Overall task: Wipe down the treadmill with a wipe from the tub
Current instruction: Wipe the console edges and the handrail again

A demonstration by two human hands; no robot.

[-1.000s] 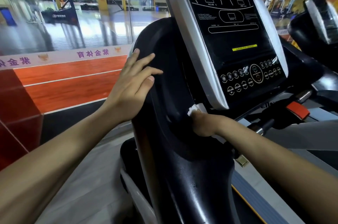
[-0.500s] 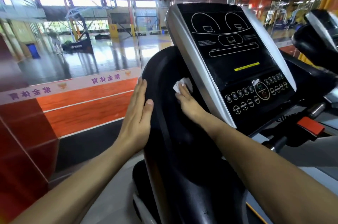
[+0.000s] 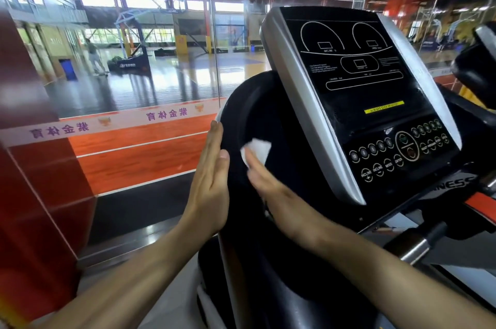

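Mid-wipe on treadmill (image 3: 268,261), black side shroud left of console (image 3: 357,92). Right hand (image 3: 271,189) flat, fingers straight, pressing white wipe (image 3: 256,150) onto shroud; no clench. Left hand (image 3: 212,183) flat, released, bracing shroud's outer edge. Next, likely: sweep wipe on over shroud, then console face. Obstacles: left hand just beside wipe path, console's silver rim overhangs. Tub not in view. Glass wall (image 3: 161,60) beyond.
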